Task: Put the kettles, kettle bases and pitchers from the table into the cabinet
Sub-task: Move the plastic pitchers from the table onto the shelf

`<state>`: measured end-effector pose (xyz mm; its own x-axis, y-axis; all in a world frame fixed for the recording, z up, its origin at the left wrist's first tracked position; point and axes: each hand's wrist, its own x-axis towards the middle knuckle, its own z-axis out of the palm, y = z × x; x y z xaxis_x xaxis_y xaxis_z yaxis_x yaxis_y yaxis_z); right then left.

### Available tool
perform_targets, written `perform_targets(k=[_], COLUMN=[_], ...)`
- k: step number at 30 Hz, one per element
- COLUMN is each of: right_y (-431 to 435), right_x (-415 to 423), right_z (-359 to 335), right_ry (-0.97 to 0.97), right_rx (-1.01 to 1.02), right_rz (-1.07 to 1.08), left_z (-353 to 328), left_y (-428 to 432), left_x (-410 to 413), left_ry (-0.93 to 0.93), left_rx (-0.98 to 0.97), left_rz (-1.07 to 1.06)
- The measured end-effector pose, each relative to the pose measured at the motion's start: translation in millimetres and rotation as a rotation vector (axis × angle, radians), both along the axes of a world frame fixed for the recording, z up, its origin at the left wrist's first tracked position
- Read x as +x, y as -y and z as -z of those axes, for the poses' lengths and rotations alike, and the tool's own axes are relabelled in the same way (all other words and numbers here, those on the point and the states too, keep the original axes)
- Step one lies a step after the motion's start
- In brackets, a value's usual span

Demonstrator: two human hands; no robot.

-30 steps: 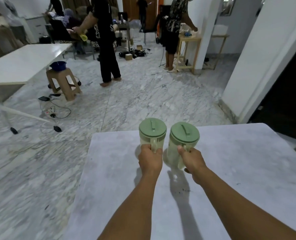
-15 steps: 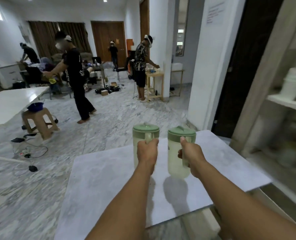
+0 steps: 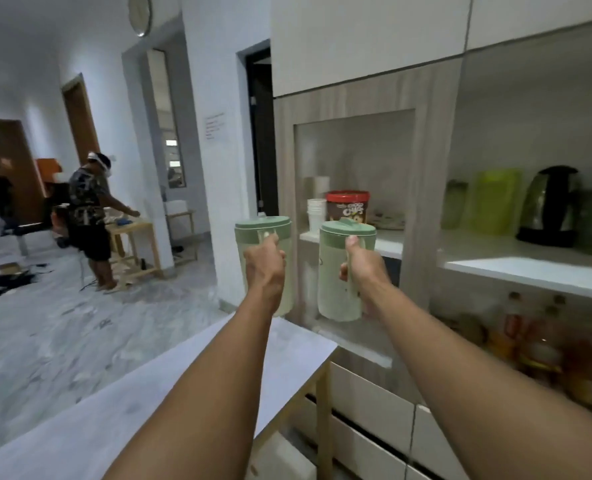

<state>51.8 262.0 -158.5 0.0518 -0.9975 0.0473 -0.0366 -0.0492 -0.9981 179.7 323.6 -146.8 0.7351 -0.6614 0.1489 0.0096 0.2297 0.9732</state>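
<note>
I hold two pale green pitchers with darker green lids, one in each hand, upright in the air. My left hand [image 3: 265, 270] grips the handle of the left pitcher [image 3: 280, 233]. My right hand [image 3: 362, 268] grips the handle of the right pitcher [image 3: 336, 271]. Both hang past the far corner of the grey table [image 3: 121, 403], in front of the wood-framed cabinet [image 3: 422, 168]. A black and steel kettle [image 3: 550, 206] stands on the cabinet's white shelf [image 3: 529, 271] at the right, beside green containers [image 3: 491, 202].
In the left cabinet niche stand stacked white cups [image 3: 315, 213] and a red-lidded tub [image 3: 348, 206]. Blurred bottles [image 3: 543, 344] fill the lower shelf, with white drawers [image 3: 370, 410] below. A person [image 3: 92, 216] stands at a small wooden table [image 3: 138, 244] on the marble floor at left.
I have lifted both pitchers off the table and turned right with them. The cabinet with its shelves now fills the right of the view.
</note>
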Motion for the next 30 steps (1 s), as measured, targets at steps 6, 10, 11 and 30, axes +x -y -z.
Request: perform_targets(k=[6, 10, 11, 30], right_y=[7, 23, 30, 300], right_x=[-100, -167, -184, -395], right_z=[-11, -13, -13, 3], right_ry=[0.043, 0.072, 0.070, -0.008], right_rx=[-0.021, -0.039, -0.046, -0.110], right_rz=[0.243, 0.391, 0.415, 0.477], left_z=[-10, -7, -7, 15], left_y=[34, 70, 81, 356], left_x=[-90, -156, -172, -376], left_ry=[0.012, 0.074, 0.089, 0.214], left_rx=[-0.053, -0.068, -0.073, 0.005], left_rz=[0.233, 0.366, 0.396, 0.433])
